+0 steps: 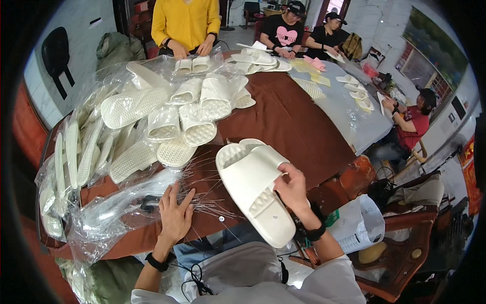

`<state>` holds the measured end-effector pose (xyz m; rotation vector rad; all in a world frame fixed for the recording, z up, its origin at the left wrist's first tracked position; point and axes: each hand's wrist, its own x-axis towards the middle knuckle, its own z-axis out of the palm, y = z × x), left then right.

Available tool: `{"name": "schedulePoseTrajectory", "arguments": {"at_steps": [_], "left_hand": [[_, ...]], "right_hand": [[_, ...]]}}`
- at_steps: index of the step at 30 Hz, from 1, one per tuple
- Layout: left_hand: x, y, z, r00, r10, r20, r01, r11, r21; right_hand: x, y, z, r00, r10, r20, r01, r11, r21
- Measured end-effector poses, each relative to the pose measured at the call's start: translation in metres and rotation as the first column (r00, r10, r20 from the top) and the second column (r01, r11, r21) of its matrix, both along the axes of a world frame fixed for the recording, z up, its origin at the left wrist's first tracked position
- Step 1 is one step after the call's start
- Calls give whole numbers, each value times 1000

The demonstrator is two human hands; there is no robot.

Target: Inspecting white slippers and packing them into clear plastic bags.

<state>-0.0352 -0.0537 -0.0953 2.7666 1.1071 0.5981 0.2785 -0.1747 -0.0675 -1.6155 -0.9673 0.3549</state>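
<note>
My right hand (292, 187) grips a pair of cream slide slippers (248, 182) by the edge of the strap, thumb and fingers closed on it. The slippers are nested together and tilted over the table's near edge. A small round spot shows on the heel of the nearer one. My left hand (175, 215) lies with fingers spread at the near table edge, touching a bundle of thin clear plastic strands (202, 202). The strands fan out from a clear plastic bag (116, 213). A small round white disc (221, 219) lies beside the strands.
Many bagged cream slippers (134, 107) are heaped on the left of the brown-covered table (288, 121). A grey-covered table (349, 121) beyond holds more slippers and yellow sheets (320, 79). Several people work around both tables. A wooden chair (395, 263) stands at the right.
</note>
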Motion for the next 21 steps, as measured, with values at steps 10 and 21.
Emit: {"name": "schedulePoseTrajectory", "arguments": {"at_steps": [10, 21], "left_hand": [[3, 6, 2, 999, 14, 33, -14, 1000, -19], [3, 6, -3, 998, 21, 59, -21, 1000, -5]], "right_hand": [[194, 6, 6, 761, -410, 503, 493, 869, -36], [302, 42, -35, 721, -291, 629, 473, 870, -140]]}}
